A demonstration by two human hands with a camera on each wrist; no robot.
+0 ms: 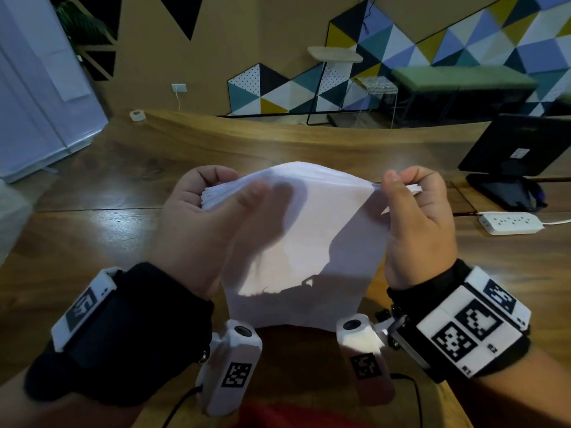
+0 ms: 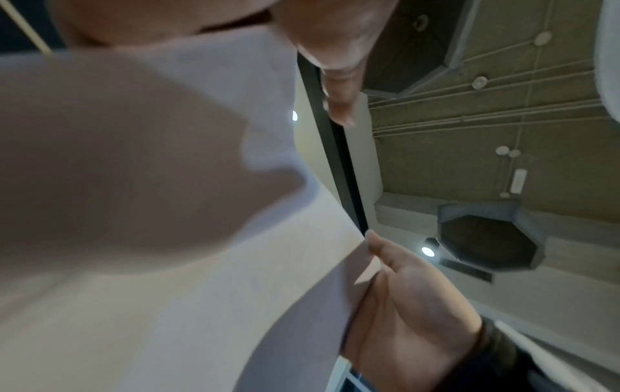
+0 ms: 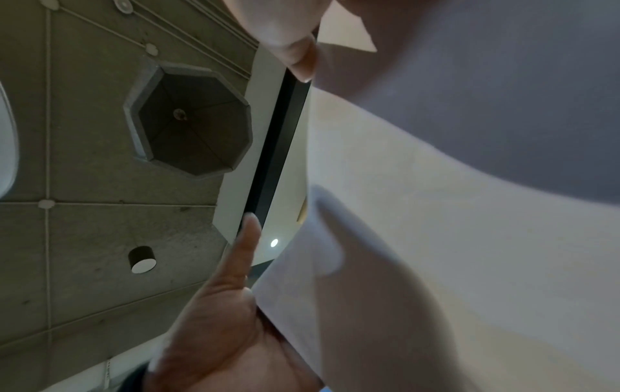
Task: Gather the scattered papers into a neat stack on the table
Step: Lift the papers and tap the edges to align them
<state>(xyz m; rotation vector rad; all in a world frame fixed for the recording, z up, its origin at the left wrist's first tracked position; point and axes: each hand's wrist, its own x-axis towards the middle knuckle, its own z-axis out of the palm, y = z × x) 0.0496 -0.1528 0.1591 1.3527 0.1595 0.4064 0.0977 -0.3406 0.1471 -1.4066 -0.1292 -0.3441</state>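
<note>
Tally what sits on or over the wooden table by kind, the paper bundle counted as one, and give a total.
Paper bundle, held up by left hand and right hand: 1
Tape roll: 1
Monitor: 1
Power strip: 1
Total: 4

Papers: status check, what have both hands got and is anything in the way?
Left hand and right hand each grip an upper corner of the papers. Bundle upright over the table, not laid down. Nothing in the way.
</note>
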